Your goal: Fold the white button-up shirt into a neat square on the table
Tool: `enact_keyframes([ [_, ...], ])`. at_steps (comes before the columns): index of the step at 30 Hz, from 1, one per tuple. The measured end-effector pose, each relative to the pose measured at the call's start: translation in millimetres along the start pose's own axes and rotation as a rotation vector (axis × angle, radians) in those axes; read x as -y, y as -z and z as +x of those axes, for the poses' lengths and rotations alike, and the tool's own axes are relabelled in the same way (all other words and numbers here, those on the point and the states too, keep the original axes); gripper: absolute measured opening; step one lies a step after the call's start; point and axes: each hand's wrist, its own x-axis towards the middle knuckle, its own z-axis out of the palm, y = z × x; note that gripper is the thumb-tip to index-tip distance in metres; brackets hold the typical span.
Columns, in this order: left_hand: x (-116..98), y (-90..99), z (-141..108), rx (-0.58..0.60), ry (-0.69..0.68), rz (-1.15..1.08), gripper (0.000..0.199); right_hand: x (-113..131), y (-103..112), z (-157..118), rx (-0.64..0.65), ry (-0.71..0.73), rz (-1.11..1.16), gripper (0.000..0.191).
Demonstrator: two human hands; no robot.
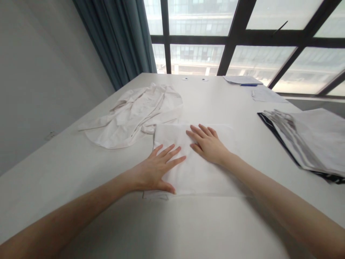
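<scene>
A white cloth, folded into a flat rectangle [205, 180], lies on the white table in front of me. My left hand [156, 169] rests on its left part with the fingers spread and the thumb near the front edge. Farther up the cloth, my right hand [206, 142] lies palm down with its fingers stretched out. Neither hand holds anything. Behind and to the left is a crumpled white garment [137, 113], spread loosely and reaching the folded cloth's back left corner.
At the right, a stack of folded white cloths [320, 136] lies on something black. Papers [239, 80] and a blue pen [248, 85] are at the table's back right. Two small white items [205, 79] sit near the back edge. A blue curtain [126, 36] hangs behind the table.
</scene>
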Motion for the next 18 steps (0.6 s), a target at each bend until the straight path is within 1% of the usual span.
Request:
enact_keyframes([
  [3, -1.1, 1.5, -0.7, 0.005, 0.005, -0.007, 0.100, -1.2, -9.7, 0.8, 0.032, 0.001, -0.017, 0.056],
  [5, 0.1, 1.6, -2.4, -0.012, -0.010, -0.016, 0.095, -1.2, -11.3, -1.4, 0.040, 0.004, -0.019, 0.056],
  [6, 1.4, 1.6, -3.2, -0.027, -0.016, -0.027, 0.086, -0.9, -11.0, -2.3, 0.044, 0.002, -0.023, 0.056],
  [8, 5.0, 1.7, -4.0, -0.085, -0.002, -0.068, 0.061, 0.2, -9.4, -3.0, 0.056, -0.004, -0.034, 0.056],
  [9, 7.2, 2.0, -3.3, -0.135, 0.024, -0.090, 0.050, 0.9, -8.6, -2.8, 0.061, -0.006, -0.040, 0.056],
  [10, 9.7, 2.4, -1.5, -0.196, 0.059, -0.104, 0.043, 1.5, -8.1, -2.4, 0.063, -0.007, -0.045, 0.056],
  [12, 15.5, 4.1, 6.3, -0.319, 0.133, -0.102, 0.039, 2.3, -8.2, -1.4, 0.063, -0.008, -0.052, 0.057],
  [14, 22.3, 6.4, 20.2, -0.399, 0.176, -0.064, 0.039, 2.7, -9.6, -0.8, 0.064, -0.012, -0.059, 0.057],
  [16, 29.8, 8.2, 38.4, -0.430, 0.183, -0.012, 0.042, 2.9, -11.6, -0.8, 0.062, -0.024, -0.067, 0.056],
  [18, 36.7, 8.0, 57.1, -0.424, 0.187, 0.056, 0.047, 2.9, -13.1, -1.3, 0.057, -0.039, -0.069, 0.057],
])
